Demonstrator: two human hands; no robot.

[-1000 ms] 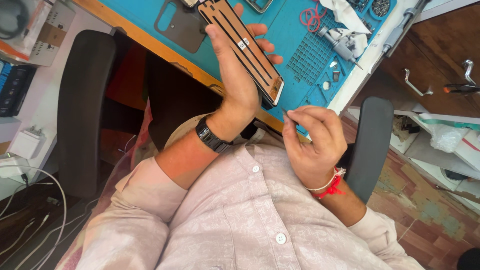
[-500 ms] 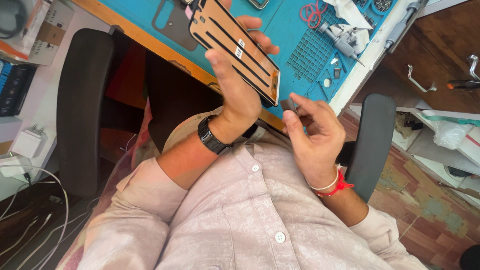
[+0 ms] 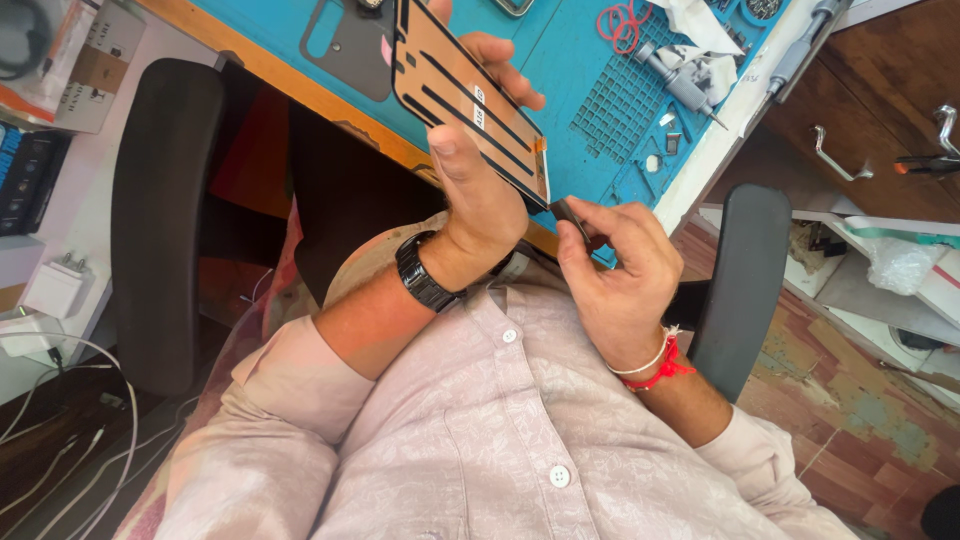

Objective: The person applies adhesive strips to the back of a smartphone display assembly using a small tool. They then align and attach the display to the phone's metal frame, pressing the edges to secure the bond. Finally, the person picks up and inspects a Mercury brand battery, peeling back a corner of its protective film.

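The right hand [image 3: 615, 270] has closed on the label-striped copper panel [image 3: 470, 105], left hand [image 3: 480, 190] gripping.

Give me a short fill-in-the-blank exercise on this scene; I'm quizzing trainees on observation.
1. The left hand holds up a flat phone panel over a ____ work mat.
2. The right hand pinches a small dark piece at the panel's ____ corner.
3. The left wrist wears a black ____.

Missing words: blue; lower; watch
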